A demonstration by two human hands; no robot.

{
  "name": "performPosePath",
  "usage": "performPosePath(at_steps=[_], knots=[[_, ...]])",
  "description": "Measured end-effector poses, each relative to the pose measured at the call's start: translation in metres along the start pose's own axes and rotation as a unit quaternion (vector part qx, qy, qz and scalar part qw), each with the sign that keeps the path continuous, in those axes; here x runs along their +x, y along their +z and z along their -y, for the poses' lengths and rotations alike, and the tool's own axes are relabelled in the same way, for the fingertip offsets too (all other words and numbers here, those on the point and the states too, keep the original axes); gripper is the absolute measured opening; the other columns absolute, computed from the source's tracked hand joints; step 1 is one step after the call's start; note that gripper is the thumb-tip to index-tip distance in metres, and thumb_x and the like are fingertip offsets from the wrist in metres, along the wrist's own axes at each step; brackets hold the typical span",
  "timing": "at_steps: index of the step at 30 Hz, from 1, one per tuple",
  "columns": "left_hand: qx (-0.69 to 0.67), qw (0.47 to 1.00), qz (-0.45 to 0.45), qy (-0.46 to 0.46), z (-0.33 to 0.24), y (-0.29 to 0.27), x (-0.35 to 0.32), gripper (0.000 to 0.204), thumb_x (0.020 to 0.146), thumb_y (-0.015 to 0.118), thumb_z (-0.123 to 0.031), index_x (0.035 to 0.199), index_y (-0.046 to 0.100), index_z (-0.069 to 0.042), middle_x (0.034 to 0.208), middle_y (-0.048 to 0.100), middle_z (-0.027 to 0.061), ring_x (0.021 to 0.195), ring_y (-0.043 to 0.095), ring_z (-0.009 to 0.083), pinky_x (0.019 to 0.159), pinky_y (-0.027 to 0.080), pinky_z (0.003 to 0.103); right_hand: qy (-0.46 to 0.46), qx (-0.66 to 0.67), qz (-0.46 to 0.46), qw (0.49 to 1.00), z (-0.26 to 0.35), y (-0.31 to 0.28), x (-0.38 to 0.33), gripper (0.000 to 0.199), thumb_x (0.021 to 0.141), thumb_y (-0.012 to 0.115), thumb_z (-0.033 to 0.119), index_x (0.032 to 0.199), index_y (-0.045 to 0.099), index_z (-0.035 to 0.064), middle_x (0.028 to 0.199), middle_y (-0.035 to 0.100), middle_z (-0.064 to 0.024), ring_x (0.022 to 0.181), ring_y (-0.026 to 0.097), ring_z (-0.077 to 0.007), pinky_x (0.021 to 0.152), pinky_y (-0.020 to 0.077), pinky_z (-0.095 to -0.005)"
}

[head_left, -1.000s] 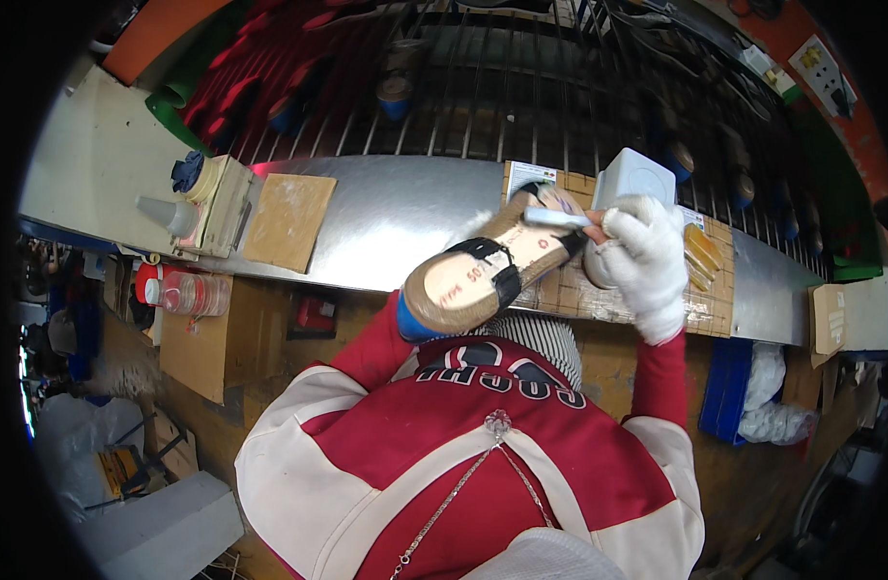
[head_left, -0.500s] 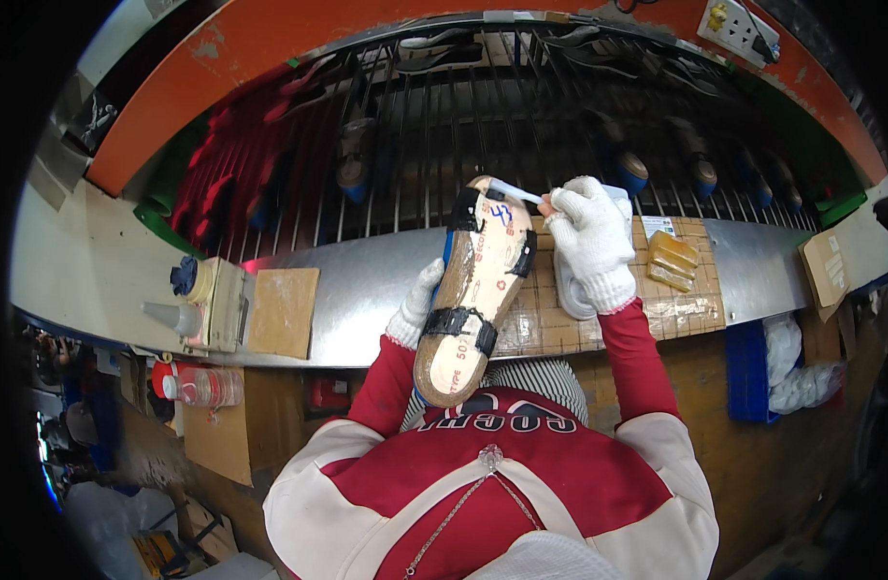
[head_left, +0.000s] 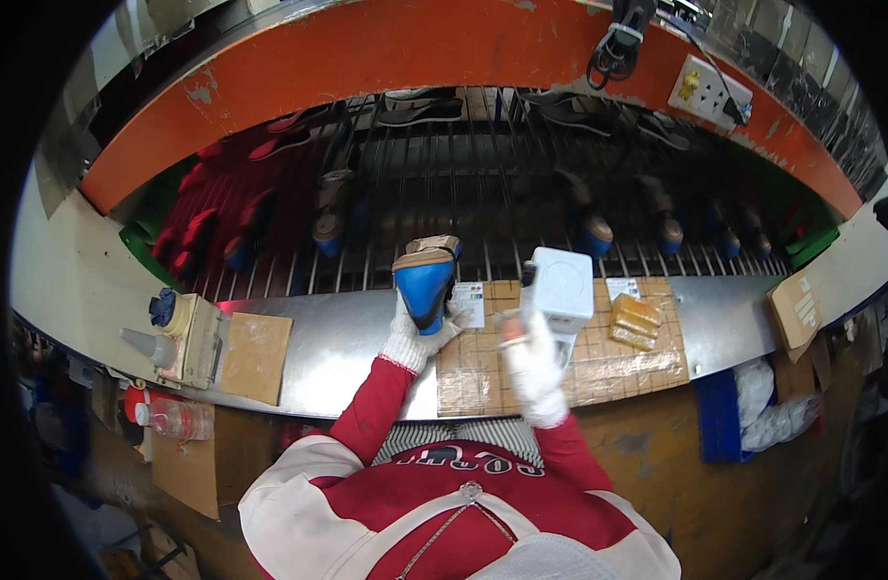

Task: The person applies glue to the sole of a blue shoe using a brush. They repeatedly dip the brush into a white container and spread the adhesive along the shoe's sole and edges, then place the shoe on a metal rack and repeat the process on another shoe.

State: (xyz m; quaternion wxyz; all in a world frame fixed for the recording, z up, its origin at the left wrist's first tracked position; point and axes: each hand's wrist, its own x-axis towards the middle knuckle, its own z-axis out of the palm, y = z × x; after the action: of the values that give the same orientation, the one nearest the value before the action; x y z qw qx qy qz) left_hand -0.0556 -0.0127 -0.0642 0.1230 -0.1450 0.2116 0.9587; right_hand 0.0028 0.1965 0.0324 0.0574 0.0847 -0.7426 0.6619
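Note:
My left hand (head_left: 412, 340) is closed around a blue shoe last (head_left: 425, 293) carrying a sandal with a tan sole (head_left: 429, 253). The last stands tilted up, its blue side toward me, above the bench. Motion blurs my right hand (head_left: 533, 372), which is beside a white, square-topped container (head_left: 563, 285). Its fingers appear closed on a slim white brush (head_left: 528, 307), upright against the container with a dark upper end. Both hands wear white knitted gloves.
A taped cardboard sheet (head_left: 599, 382) covers part of the metal bench, with yellowish blocks (head_left: 635, 322) on it. Beyond, a barred rack (head_left: 463, 213) holds several shoes on lasts under an orange beam (head_left: 367, 72). A cardboard square (head_left: 256, 356) and dispenser (head_left: 198, 338) are left.
My right hand has drawn the brush away from the sole and moved down beside the container. My left hand has turned the sandal, so the blue last now faces me.

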Motion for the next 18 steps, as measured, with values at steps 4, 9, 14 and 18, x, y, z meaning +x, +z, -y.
performPosePath(at_steps=[4,9,14,18], knots=[[0.034,0.998,-0.028,0.047,0.001,0.015,0.031,0.086,0.09,0.051,-0.076,0.145,0.046,-0.01,0.137,0.057,0.0178,0.12,0.059,0.0347,0.104,0.048,0.055,0.01,-0.054,0.038,0.998,-0.01,0.037,0.031,0.056,0.08,0.087,0.028,0.108,0.044,0.0036,0.114,0.06,-0.0165,0.109,0.061,-0.0262,0.092,0.0524,-0.0408],[0.076,0.993,0.002,0.088,-0.005,0.029,0.055,0.085,0.093,0.048,-0.073,0.147,0.043,-0.007,0.143,0.053,0.017,0.126,0.056,0.0305,0.107,0.048,0.047,-0.056,0.042,-0.095,0.993,-0.028,0.069,0.066,0.057,0.076,0.089,0.016,0.101,0.039,0.0046,0.112,0.06,-0.0194,0.103,0.063,-0.025,0.083,0.0555,-0.0352],[0.155,0.985,0.073,0.023,-0.021,0.022,0.084,0.088,0.095,0.045,-0.071,0.149,0.037,-0.002,0.148,0.047,0.0201,0.13,0.052,0.0321,0.109,0.046,0.048,-0.088,-0.095,-0.146,0.981,-0.051,0.087,0.066,0.05,0.076,0.087,0.012,0.097,0.043,0.0045,0.097,0.058,-0.0132,0.089,0.061,-0.0201,0.08,0.0552,-0.0345],[0.166,0.981,0.096,-0.004,-0.025,0.012,0.101,0.1,0.093,0.038,-0.078,0.155,0.024,-0.001,0.156,0.036,0.0199,0.139,0.044,0.0324,0.113,0.041,0.048,-0.142,-0.128,-0.182,0.964,-0.064,0.095,0.09,0.05,0.073,0.088,0.015,0.096,0.044,0.0053,0.089,0.058,-0.0113,0.079,0.061,-0.0211,0.076,0.0546,-0.0362]])
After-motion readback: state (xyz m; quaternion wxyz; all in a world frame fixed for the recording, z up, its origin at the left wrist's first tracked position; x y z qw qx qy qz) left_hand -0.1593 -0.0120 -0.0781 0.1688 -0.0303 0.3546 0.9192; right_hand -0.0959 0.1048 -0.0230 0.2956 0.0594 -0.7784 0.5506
